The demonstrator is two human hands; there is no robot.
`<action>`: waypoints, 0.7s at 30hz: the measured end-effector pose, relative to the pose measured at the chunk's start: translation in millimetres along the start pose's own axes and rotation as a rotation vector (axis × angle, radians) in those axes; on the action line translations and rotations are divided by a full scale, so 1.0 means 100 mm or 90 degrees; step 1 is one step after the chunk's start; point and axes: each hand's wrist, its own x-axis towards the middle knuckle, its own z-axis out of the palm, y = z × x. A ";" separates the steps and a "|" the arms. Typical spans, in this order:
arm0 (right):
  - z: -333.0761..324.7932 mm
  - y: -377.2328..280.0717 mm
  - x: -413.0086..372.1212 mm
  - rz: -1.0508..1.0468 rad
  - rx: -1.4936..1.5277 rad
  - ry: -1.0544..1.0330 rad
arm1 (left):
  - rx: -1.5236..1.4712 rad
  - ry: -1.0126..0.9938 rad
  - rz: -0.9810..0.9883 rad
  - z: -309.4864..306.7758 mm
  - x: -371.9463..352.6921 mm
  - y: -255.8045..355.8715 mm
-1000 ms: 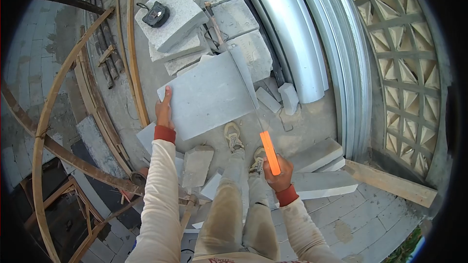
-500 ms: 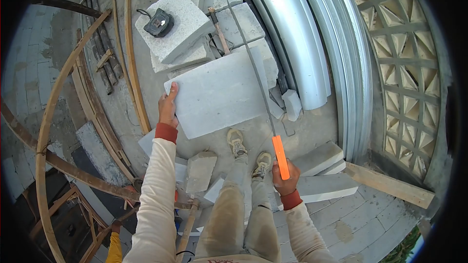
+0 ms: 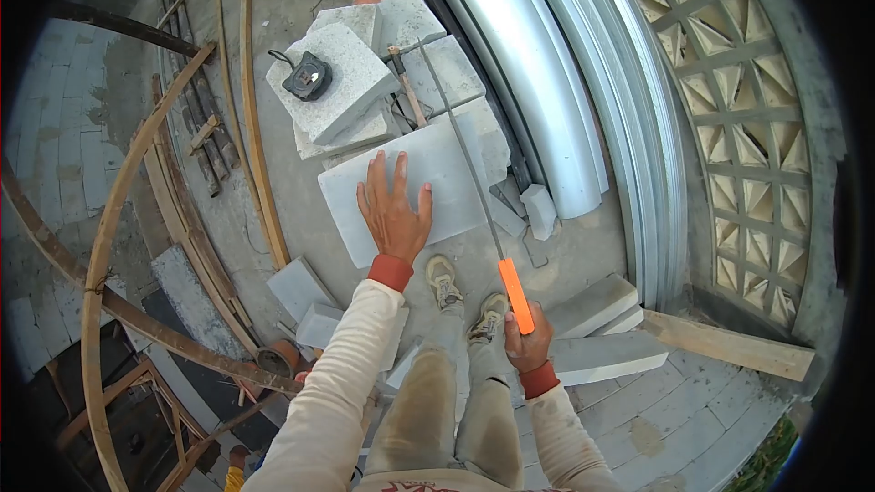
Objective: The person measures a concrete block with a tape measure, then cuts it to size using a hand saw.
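Note:
My left hand lies over a pale lightweight concrete block, its fingers spread across the upper face. Wrapped round the orange handle of a hand saw is my right hand. The saw's long thin blade, seen edge-on, runs away from me across the right part of the block. Beyond that block stand more stacked blocks, topped by a black tape measure. A hammer with a wooden handle rests among them.
Silvery metal sheets stretch along the right, beside a patterned block wall. Wooden strips and a curved timber frame are on the left. Blocks and a plank lie right of my feet. Another person's hand shows lower left.
My left hand has left the block's left edge and moved right onto its upper face, fingers now spread. The saw stays in my right hand, its blade still across the block.

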 end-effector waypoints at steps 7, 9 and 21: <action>-0.24 -0.44 0.22 0.031 0.027 -0.056 | 0.091 -0.018 -0.026 0.37 0.07 0.24; -0.33 -0.60 0.24 0.040 0.034 -0.066 | 0.101 -0.008 -0.040 0.35 0.07 0.28; -0.84 -0.76 -0.09 0.061 -0.026 -0.101 | 0.127 -0.023 -0.033 0.32 0.09 0.28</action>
